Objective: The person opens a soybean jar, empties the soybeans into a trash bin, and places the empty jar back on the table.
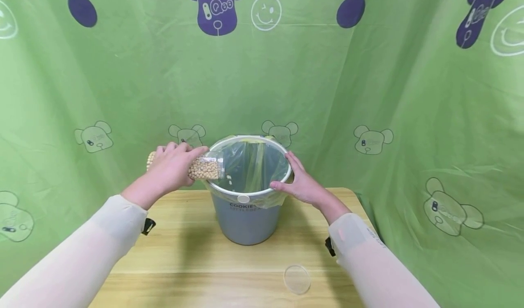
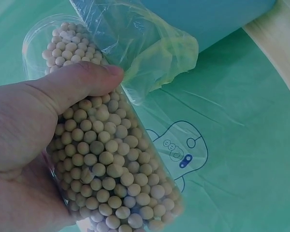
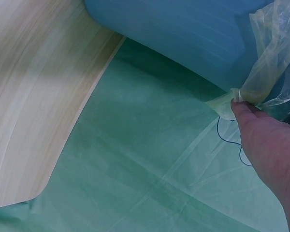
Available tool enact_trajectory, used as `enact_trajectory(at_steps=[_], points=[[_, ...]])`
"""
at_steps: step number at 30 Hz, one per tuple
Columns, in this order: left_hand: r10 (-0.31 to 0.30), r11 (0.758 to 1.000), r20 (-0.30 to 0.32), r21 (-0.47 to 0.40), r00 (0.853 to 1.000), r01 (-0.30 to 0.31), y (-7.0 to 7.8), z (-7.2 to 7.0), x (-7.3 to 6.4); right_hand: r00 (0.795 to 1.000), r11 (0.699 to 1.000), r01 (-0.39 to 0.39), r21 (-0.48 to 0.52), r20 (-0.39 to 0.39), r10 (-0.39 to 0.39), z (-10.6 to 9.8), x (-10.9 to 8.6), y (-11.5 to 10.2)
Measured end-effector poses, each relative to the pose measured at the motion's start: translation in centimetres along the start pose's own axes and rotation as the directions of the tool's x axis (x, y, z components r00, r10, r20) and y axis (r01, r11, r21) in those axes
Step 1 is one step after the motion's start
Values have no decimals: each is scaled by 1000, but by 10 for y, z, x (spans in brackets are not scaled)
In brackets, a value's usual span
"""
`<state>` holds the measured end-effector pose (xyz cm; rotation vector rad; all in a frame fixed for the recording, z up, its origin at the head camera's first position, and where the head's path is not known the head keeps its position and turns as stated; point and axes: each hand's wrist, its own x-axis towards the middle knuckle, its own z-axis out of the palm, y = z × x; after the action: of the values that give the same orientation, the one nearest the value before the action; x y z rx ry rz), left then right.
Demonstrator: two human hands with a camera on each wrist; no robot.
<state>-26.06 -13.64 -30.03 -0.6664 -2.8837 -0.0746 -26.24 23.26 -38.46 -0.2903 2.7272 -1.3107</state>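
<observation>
Tipped on its side, a clear plastic jar (image 2: pixel 111 159) full of small round beige balls has its mouth over the left rim of a blue-grey trash bin (image 1: pixel 245 226). My left hand (image 1: pixel 172 167) grips the jar round its body, the thumb lying across it. A few pale balls (image 1: pixel 229 179) show just beyond the jar's mouth, inside the bin. My right hand (image 1: pixel 300 185) holds the bin's right rim, thumb towards the front and fingers further back. A thin translucent bin liner (image 3: pixel 275 53) with yellowish edges lines the bin and hangs over its rim, under the right fingertips.
The bin stands on a light wooden table (image 1: pixel 163 262). A round clear lid (image 1: pixel 297 279) lies near the table's front, right of centre. Green printed curtains (image 1: pixel 307 80) hang close behind the bin and at both sides.
</observation>
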Motion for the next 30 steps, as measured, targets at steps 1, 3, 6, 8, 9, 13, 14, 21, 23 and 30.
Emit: enact_trajectory(at_steps=[1, 3, 6, 8, 9, 13, 14, 21, 23, 30], points=[[1, 1000, -3, 3, 1000, -1, -1, 0, 0, 1000, 1000, 1, 3, 1, -1, 1, 1, 0], [6, 1000, -10, 7, 1000, -6, -1, 0, 0, 1000, 1000, -1, 7, 2, 1, 1, 1, 0], [10, 1000, -21, 10, 1000, -10, -2, 2, 0, 1000, 1000, -3, 7, 3, 3, 1, 1, 0], [13, 1000, -29, 11, 1000, -12, -1, 2, 1, 1000, 1000, -5, 11, 3, 5, 0, 1, -1], [14, 1000, -31, 10, 999, -13, -1, 2, 1, 1000, 1000, -5, 11, 3, 5, 0, 0, -2], [10, 1000, -29, 19, 1000, -10, 1, 2, 1, 1000, 1000, -4, 13, 6, 4, 0, 0, -3], [11, 1000, -27, 20, 1000, -11, 1, 2, 1, 1000, 1000, -4, 13, 7, 4, 0, -1, -3], [7, 999, -17, 40, 1000, -6, 2, 2, 2, 1000, 1000, -3, 17, 5, 3, 0, 0, 0], [8, 999, -14, 39, 1000, -8, 2, 2, 2, 1000, 1000, -2, 18, 5, 2, 0, 0, 0], [13, 999, -9, 48, 1000, -13, 3, -1, 2, 1000, 1000, 0, 16, 0, 0, 0, -1, -1]])
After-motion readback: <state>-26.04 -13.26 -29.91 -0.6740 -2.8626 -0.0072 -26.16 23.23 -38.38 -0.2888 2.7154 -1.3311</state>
